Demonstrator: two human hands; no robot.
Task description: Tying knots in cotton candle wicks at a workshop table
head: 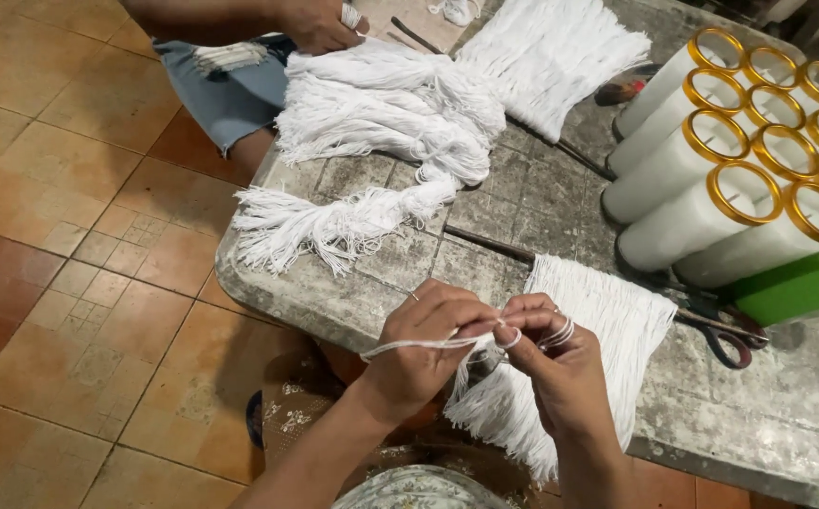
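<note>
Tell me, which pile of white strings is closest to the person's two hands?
The flat, combed pile of strings at the table's near edge, right under the hands. The tangled bunch and the far flat pile lie farther away.

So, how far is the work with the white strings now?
Done: two flat bunches of cut strings lie on the stone table. In hand: the left hand and right hand pull a few strings tight between them. Left: a big loose heap of string by another person's hand.
</note>
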